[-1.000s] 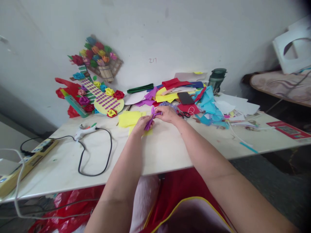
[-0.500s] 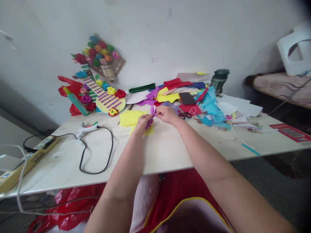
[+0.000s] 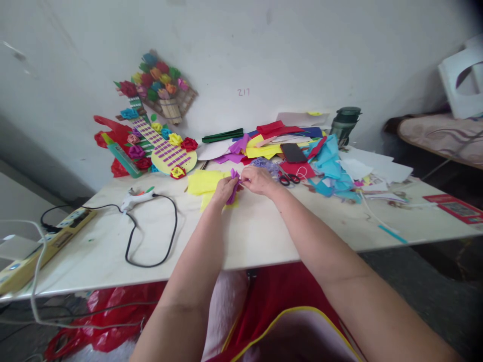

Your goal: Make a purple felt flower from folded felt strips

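Bunched purple crepe paper [image 3: 234,186] is gripped in my left hand [image 3: 224,191], its fingers closed around the lower part. My right hand [image 3: 258,180] is pinched at the right side of this paper; the fingertips are too small to make out exactly. Below both hands lie yellow crepe paper sheets [image 3: 206,182] on the white table [image 3: 260,231]. Black-handled scissors [image 3: 289,179] rest just right of my right hand, near a clump of thin purple-grey strands [image 3: 264,163].
A white glue gun [image 3: 136,200] with a black cord lies left, near a power strip [image 3: 56,246]. Behind stand a flower-decorated paper guitar [image 3: 171,151] and a green glue bottle [image 3: 123,158]. Coloured paper, a phone [image 3: 293,153] and a dark bottle [image 3: 344,124] are at the back right.
The purple paper has turned and looks more bunched between my hands. Both hands stay close together in nearly the same place. The view has shifted slightly.
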A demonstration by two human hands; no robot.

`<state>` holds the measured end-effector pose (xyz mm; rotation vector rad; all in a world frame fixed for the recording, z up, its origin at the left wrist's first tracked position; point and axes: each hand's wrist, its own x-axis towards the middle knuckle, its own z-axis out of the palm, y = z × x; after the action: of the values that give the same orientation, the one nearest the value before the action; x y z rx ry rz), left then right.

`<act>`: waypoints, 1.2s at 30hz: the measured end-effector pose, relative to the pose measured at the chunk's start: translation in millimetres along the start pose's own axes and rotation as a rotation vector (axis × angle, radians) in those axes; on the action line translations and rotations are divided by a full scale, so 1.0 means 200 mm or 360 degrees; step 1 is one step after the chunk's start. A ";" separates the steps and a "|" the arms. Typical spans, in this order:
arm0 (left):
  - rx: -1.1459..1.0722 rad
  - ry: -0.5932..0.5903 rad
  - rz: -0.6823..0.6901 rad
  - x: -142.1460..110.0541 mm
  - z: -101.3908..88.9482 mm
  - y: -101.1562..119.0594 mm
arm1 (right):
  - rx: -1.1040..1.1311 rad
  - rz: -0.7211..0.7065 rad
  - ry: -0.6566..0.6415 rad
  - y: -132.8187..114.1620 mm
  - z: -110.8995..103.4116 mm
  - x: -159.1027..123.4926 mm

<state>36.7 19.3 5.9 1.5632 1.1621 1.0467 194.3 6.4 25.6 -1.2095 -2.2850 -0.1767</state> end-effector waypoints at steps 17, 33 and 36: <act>-0.0372 0.0322 -0.0153 -0.01 0.00 0.04 | -0.0067 0.0149 -0.0028 -0.12 -0.01 0.00; -0.0228 0.0162 -0.0108 0.01 0.02 -0.02 | 0.0109 0.0231 -0.0006 -0.06 0.03 0.00; -0.0242 0.0120 -0.0126 0.01 0.02 -0.01 | 0.0140 0.0261 -0.0048 -0.06 0.02 0.01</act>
<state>40.2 20.3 2.5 1.3592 1.1578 1.1223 182.1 1.0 24.6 -1.3542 -2.1821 0.0027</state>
